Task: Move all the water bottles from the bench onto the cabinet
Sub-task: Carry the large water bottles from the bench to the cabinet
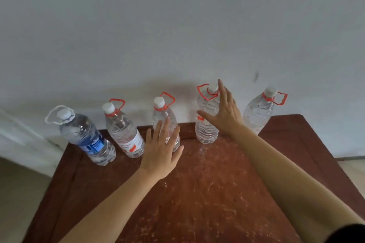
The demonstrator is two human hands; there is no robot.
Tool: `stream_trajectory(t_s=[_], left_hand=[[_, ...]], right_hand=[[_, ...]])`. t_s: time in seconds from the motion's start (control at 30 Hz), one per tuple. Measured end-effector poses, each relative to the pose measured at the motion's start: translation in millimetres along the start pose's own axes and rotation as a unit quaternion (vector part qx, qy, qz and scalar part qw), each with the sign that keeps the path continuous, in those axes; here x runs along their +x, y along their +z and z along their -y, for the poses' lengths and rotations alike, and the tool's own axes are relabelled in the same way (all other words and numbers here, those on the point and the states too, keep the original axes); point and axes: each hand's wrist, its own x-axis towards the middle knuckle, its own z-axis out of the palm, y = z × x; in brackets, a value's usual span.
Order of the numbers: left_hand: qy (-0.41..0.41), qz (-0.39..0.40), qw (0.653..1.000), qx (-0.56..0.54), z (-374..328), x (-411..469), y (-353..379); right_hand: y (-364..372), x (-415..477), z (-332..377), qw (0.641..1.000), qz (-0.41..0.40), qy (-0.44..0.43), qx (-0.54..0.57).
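Bottles (126,134) x5 in row by wall (177,25) on wood top (207,183); L hand (161,152), R hand (223,112) spread, empty.

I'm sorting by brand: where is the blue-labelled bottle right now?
In the head view, the blue-labelled bottle stands at the far left end of the row on the red-brown wooden top, just left of a red-handled bottle.

blue-label bottle (89,140) | red handles (204,91) | scuffed red-brown cabinet top (207,183)
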Motion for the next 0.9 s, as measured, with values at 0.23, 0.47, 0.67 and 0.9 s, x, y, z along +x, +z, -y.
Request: stream_trajectory(t_s=[0.23,0.47,0.67,0.9], left_hand=[[-0.062,0.081,0.995,0.009,-11.6,-11.8,24.4],[-0.068,0.118,0.990,-0.031,-40.6,7.2,21.0],[-0.064,0.149,0.984,-0.079,-60.9,26.8,30.0],[-0.057,0.176,0.978,-0.100,-71.5,33.7,48.9]], right_hand=[[23.5,38.4,-6.4,0.989,-0.055,-0.057,0.127],[3.2,-17.7,-26.5,0.981,-0.106,-0.086,0.139],[-21.7,-67.3,-33.1,0.984,-0.111,-0.104,0.091],[-61.0,-108.7,-37.4,0.978,-0.189,-0.072,0.046]])
